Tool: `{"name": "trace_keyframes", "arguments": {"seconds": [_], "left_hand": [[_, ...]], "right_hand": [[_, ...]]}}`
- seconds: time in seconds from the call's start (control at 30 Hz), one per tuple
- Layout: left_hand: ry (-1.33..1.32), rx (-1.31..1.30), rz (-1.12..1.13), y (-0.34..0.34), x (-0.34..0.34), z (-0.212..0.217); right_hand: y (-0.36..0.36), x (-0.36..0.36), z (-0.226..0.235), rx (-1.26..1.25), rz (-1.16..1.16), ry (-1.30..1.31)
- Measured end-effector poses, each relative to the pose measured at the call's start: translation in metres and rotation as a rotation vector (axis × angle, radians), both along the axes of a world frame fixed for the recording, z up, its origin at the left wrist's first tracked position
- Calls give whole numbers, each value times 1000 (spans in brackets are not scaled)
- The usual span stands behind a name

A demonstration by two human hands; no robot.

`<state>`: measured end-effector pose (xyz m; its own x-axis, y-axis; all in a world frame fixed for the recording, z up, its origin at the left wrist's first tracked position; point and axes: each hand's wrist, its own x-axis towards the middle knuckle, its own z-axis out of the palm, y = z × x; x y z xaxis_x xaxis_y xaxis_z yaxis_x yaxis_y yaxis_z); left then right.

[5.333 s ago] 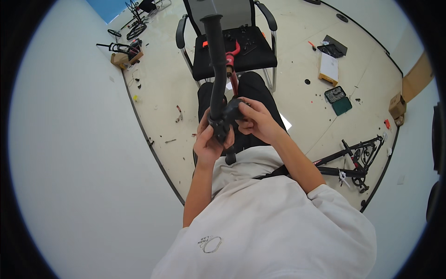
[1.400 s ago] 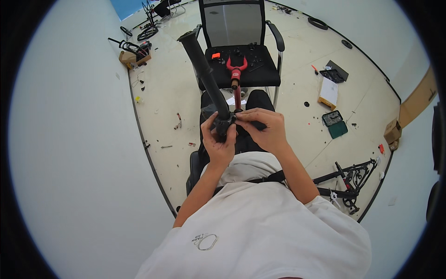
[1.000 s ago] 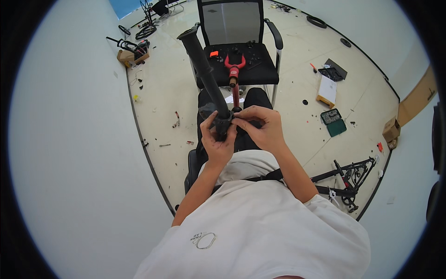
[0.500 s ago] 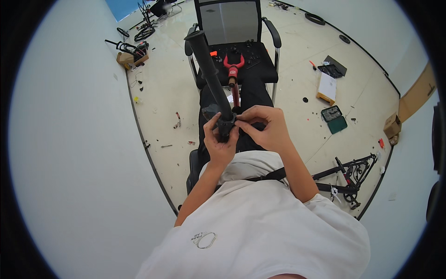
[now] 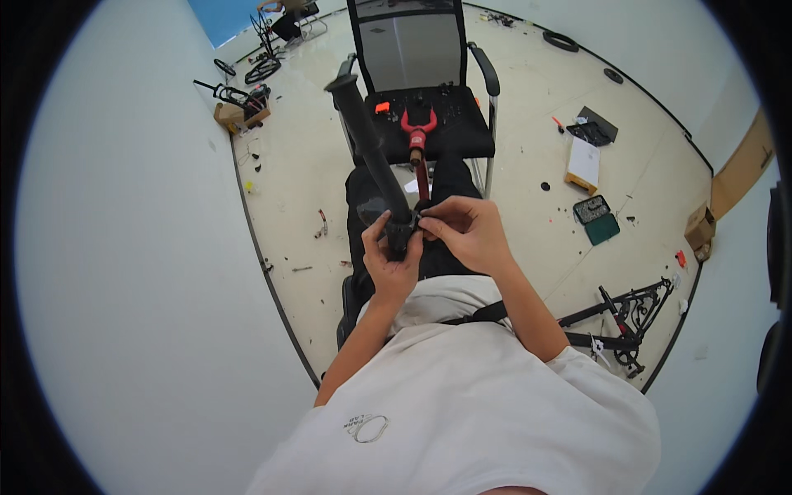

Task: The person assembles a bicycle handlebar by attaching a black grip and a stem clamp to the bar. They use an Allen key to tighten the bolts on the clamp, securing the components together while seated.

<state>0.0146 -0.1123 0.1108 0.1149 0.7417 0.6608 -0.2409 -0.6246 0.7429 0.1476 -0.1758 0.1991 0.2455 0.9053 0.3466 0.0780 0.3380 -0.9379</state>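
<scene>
A black handlebar (image 5: 375,157) slants up and away from my lap, its flanged grip end at the top left. Around its lower part sits a dark clamp-like piece (image 5: 402,224). My left hand (image 5: 391,268) is closed around this piece from below, thumb and fingers on either side. At the piece's right side, my right hand (image 5: 466,227) pinches with thumb and forefinger; whatever lies between the fingertips is too small to make out. A red bicycle fork (image 5: 418,140) points towards me just beyond the hands, its two prongs over the chair seat.
Facing me is a black mesh chair (image 5: 412,49) with small parts and an orange piece (image 5: 382,108) on its seat. To the right lie a black bike frame (image 5: 619,322), a green case (image 5: 601,231) and a white-topped box (image 5: 583,165). Another person (image 5: 289,21) is at the far left.
The view has tilted slightly, so the chair and floor items appear lower. Both hands keep their grip at the clamp-like piece. More of the person at the far left shows.
</scene>
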Motion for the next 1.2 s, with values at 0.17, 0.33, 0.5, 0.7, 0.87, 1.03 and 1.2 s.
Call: {"name": "trace_keyframes", "arguments": {"seconds": [0.17,0.33,0.5,0.7,0.87,1.03,1.2], "left_hand": [[48,5,64,1,0,-3],[38,12,52,3,2,-4],[63,10,102,-2,2,2],[24,29,78,-4,5,7],[7,30,46,-1,8,0],[12,2,73,-4,6,6],[22,51,74,-2,6,9]], "right_hand": [[1,-7,-10,44,-130,-232],[0,-13,-9,150,-236,-359],[-6,-15,-1,176,-208,-403],[-6,-8,-6,187,-145,-400],[-2,-5,-8,89,-87,-211],[-2,-2,-7,200,-76,-237],[-1,0,-7,156,-81,-184]]}}
